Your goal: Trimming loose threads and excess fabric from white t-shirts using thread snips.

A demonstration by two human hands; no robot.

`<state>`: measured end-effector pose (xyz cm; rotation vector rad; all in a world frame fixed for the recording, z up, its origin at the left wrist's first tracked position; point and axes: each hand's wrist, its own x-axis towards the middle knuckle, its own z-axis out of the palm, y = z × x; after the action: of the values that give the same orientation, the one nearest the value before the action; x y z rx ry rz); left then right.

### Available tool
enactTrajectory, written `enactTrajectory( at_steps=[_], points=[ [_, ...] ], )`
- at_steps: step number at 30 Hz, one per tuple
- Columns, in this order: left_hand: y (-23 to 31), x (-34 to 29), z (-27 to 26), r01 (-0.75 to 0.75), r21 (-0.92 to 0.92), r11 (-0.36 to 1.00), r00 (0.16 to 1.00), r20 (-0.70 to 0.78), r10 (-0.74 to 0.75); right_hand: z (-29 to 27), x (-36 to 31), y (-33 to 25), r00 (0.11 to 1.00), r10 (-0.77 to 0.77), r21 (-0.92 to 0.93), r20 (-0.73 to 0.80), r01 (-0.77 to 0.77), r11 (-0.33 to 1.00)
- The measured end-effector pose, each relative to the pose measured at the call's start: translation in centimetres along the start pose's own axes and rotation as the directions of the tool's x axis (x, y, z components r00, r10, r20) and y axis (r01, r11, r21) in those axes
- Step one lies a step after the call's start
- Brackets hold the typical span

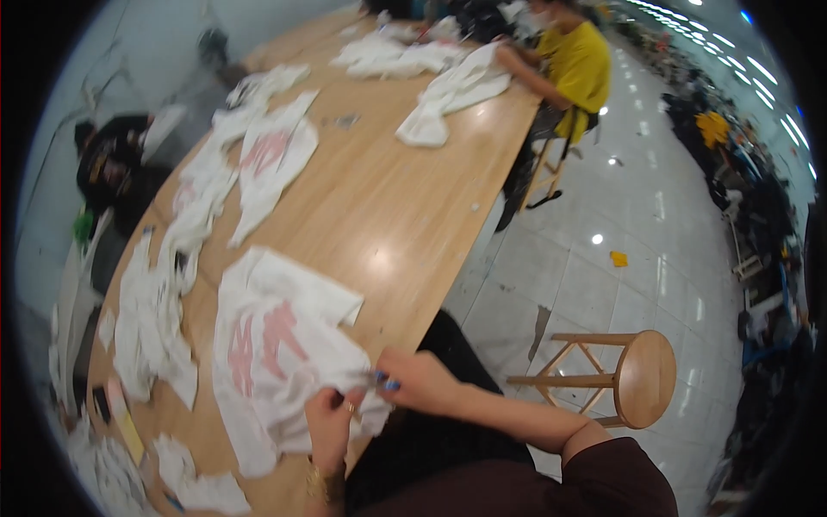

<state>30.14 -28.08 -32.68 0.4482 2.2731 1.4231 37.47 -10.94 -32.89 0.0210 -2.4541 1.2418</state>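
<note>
A white garment with a pink print [267, 345] lies spread on the near end of a long wooden table [388, 207]. My left hand [332, 422] pinches a fold of its lower edge. Just right of it, my right hand [413, 379] grips a small blue tool [385, 381] whose tip touches the same bunched fabric. Both hands meet at the table's near edge.
More white printed garments [267, 164] run along the table's left side and far end. A person in a yellow top [573, 60] works on white cloth at the far right corner. A round wooden stool [642, 375] stands on the tiled floor to my right.
</note>
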Motion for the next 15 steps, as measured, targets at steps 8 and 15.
enactTrajectory(
  at_steps=[8, 15],
  points=[
    [5.1, -1.0, 0.6, -0.088, -0.272, 0.958, 0.995, 0.017, 0.096, -3.5, 1.1, -3.5, 0.879, 0.438, 0.341, 0.188, -0.477, 0.81],
    [5.2, -2.2, -1.3, 0.033, -0.268, 0.963, 0.989, 0.146, 0.007, -3.6, 0.6, -4.2, 0.947, 0.284, 0.211, 0.152, -0.312, 0.926]
  ],
)
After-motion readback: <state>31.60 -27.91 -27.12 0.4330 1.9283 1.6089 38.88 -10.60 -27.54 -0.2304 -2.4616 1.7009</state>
